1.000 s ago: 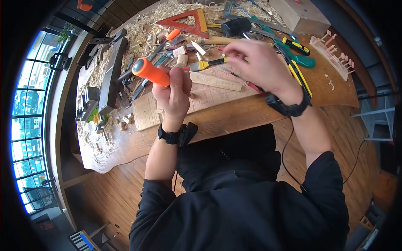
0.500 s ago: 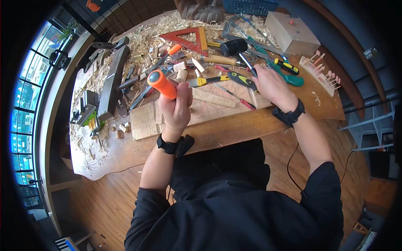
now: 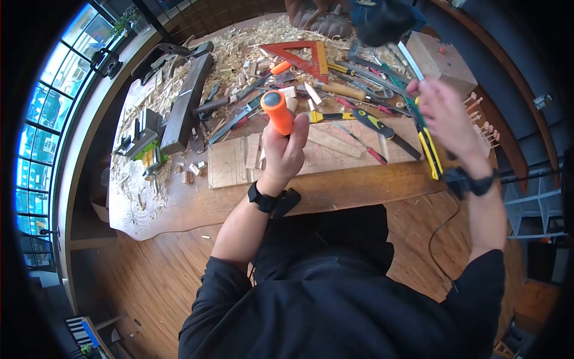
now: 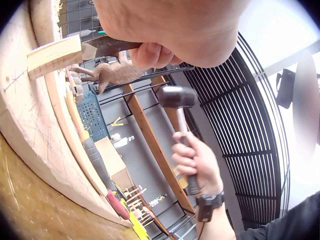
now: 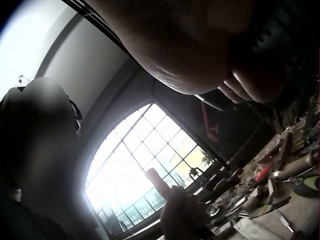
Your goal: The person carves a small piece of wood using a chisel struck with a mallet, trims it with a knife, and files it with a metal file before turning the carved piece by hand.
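Note:
My left hand (image 3: pixel 286 151) grips a chisel by its orange handle (image 3: pixel 277 109), butt end up, above the work board. In the left wrist view the chisel blade (image 4: pixel 114 46) points down, its edge right at the end of a small wood block (image 4: pixel 54 56) on the board. My right hand (image 3: pixel 445 116) grips a black rubber mallet (image 4: pixel 178 97) by its handle. The mallet head is raised high at the right, blurred in the head view, apart from the chisel. A scribed wooden board (image 3: pixel 230 163) lies flat under the left hand.
A red-handled thin tool (image 3: pixel 375 155), a folding saw (image 3: pixel 373 124) and a yellow-black cutter (image 3: pixel 429 154) lie on or beside the board. Behind are a red triangular square (image 3: pixel 293 52) and wood shavings. A dark plane (image 3: pixel 186 105) stands left, a wooden block (image 3: pixel 435 57) back right.
My right hand has picked up the mallet from among the tools and lifted it up and to the right. My left hand keeps its grip on the chisel, its handle now more upright.

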The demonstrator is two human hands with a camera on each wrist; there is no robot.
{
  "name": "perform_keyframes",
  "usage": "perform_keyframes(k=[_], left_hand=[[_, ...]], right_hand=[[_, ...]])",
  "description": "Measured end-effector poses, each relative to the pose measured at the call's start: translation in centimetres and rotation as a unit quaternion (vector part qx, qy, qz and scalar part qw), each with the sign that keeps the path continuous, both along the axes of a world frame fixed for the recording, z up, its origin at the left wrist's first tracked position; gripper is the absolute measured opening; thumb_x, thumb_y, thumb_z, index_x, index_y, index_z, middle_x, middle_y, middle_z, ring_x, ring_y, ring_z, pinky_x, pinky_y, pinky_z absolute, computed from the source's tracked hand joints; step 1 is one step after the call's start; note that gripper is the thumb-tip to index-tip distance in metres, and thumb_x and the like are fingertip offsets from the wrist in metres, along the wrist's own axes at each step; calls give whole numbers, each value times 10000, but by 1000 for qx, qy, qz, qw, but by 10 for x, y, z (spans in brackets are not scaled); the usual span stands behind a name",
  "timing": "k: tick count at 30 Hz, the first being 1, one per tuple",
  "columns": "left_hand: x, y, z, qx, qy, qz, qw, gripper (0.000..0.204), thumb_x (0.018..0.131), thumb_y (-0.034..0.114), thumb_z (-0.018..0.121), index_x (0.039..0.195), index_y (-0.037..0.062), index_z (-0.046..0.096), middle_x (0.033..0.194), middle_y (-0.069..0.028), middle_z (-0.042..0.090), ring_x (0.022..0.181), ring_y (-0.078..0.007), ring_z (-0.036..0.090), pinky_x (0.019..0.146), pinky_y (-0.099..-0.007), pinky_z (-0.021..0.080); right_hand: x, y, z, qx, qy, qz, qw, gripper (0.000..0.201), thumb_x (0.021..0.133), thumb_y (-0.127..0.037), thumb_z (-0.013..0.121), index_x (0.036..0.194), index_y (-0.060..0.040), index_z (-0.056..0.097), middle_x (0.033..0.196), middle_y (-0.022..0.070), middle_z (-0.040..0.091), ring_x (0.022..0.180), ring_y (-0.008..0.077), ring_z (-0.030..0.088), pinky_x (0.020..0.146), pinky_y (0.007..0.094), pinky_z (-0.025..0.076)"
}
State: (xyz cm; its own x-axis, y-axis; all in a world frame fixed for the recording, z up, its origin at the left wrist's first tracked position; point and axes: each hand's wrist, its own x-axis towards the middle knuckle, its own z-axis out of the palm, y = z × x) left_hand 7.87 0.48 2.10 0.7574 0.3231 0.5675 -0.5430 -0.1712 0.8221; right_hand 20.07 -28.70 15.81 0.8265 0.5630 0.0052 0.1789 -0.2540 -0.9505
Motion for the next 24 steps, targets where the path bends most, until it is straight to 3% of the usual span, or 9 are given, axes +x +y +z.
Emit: perform_keyframes(k=[1,3,4,7,10,17,21,23,24], left_hand=[[1,1,-2,3,-7,-5,1000,200,1140,82,508,955,74,432,652,28,448,543,-47,408,516,-244,318],[0,2,-2,24,-2,-3,1000,205,1140,78,504,949,75,430,646,23,452,537,-48,407,524,-245,323],[-1,1,2,12,-2,-10,1000,205,1140,73,500,947,75,429,644,21,454,534,-49,406,517,-244,315],[-1,-3,5,-6,0,-18,1000,197,1139,67,496,954,74,432,646,20,452,526,-50,403,495,-236,294],[-1,-1,3,-81,19,-37,996,248,1098,135,646,880,49,563,670,52,523,611,-43,461,549,-255,354],[0,0,3,-60,29,-22,998,229,1089,137,658,897,45,575,670,59,522,612,-44,464,551,-257,355],[-1,-3,8,-86,26,-40,995,230,1108,121,621,895,53,568,686,68,532,613,-23,465,545,-230,341],[1,-3,9,-47,-2,-39,998,190,1129,69,527,955,76,451,657,15,466,519,-60,429,469,-243,317],[2,-4,9,-65,6,-35,997,209,1131,81,534,942,84,445,650,14,468,510,-66,426,474,-251,330]], right_hand=[[-18,3,30,13,14,18,1000,357,1182,-362,475,1171,-45,639,728,-105,369,582,-8,313,493,182,241],[-40,6,68,-11,-88,74,993,371,1194,-332,459,1152,-17,651,714,-101,359,583,-2,294,509,199,233],[-45,5,84,-59,-148,127,979,352,1195,-275,439,1253,18,626,735,-103,436,549,-13,327,478,176,250],[-77,21,97,-87,-264,152,949,335,1185,-251,462,1212,28,645,715,-80,479,561,15,373,506,217,307],[-83,34,116,-178,-222,231,930,338,1176,-239,480,1158,39,670,687,-53,495,590,40,420,540,252,347],[-80,44,110,-119,-186,173,960,357,1170,-238,493,1114,61,682,668,-33,457,611,60,423,569,250,350],[-75,43,102,-147,-242,188,941,382,1170,-273,509,1108,62,682,682,-37,430,626,61,396,568,262,339],[-76,41,101,-143,-203,186,951,389,1171,-280,508,1115,64,682,701,-37,433,643,55,396,575,266,341],[-74,40,96,-99,-253,163,949,331,1147,-271,557,1108,28,693,703,6,492,634,100,465,586,300,386]])
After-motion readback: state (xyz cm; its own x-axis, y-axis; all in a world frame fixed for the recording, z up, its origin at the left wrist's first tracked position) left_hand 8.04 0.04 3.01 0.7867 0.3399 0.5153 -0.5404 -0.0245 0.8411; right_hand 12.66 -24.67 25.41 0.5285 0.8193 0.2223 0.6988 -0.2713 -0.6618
